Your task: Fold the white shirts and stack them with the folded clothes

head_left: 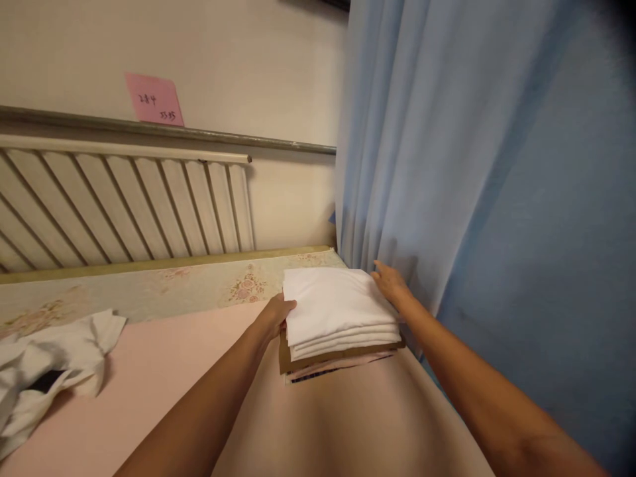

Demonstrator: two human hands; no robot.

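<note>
A neat stack of folded white cloth lies on top of a brown folded piece, with pinkish and dark patterned layers beneath. My left hand is at the left side of the stack, its thumb over the white edge and its other fingers mostly hidden. My right hand is against the stack's far right corner, a finger stretched out toward the curtain. The hidden part of that hand's grip does not show.
A pink sheet covers the bed surface, over a floral cover. Crumpled white cloth with a dark patch lies at left. A radiator and pipe line the wall, with a pink note. A blue curtain hangs close at right.
</note>
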